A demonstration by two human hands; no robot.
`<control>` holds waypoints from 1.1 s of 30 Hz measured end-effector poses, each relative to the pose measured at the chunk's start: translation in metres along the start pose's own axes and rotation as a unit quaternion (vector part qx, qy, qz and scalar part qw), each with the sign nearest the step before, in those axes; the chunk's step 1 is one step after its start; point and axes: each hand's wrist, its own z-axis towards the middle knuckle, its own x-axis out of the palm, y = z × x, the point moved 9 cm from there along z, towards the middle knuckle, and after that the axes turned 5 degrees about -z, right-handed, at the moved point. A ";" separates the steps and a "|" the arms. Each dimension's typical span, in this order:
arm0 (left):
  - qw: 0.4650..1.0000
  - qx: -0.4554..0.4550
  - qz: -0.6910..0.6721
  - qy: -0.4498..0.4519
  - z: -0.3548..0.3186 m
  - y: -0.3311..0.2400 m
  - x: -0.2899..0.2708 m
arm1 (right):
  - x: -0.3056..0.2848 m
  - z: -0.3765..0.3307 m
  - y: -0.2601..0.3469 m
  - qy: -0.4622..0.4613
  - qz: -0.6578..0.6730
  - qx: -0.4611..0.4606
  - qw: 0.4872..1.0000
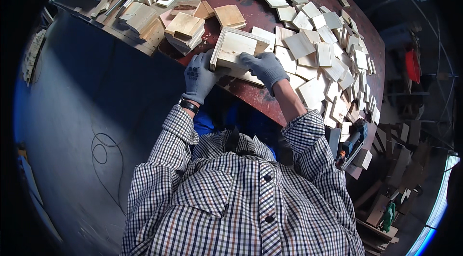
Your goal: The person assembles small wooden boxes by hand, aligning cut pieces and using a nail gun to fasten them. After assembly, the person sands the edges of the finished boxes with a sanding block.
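Note:
A small open wooden box [235, 47] of pale boards, with raised edges around its sides, is at the near edge of the dark red table. My left hand [198, 78], in a grey knit glove, grips its near left corner, with part of the fingers hidden behind the wood. Also gloved in grey, my right hand [266, 67] holds the near right side, fingertips pressed on the board. Just left of the box stands a stack of small wooden blocks [185, 29]. Another light wooden block [229, 15] lies beyond it.
Many loose pale wooden pieces [312, 90] are heaped over the right of the red table [255, 96]. A power tool [354, 139] lies at the near right edge. More boards [140, 17] rest on the wooden bench at far left. A cable [102, 149] loops on the floor.

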 end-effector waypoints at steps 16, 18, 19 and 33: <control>0.999 0.041 -0.007 -0.020 -0.002 0.005 0.001 | -0.013 -0.004 0.007 -0.038 0.118 -0.001 0.992; 0.999 0.042 -0.004 -0.015 0.000 0.006 0.002 | -0.010 -0.012 0.009 -0.036 0.204 0.007 0.978; 0.999 0.044 0.000 -0.011 0.000 0.006 0.003 | -0.007 -0.008 0.006 -0.033 0.250 0.008 0.968; 0.999 0.019 -0.034 0.013 0.004 0.006 0.003 | -0.017 -0.009 0.015 -0.004 0.334 -0.019 0.942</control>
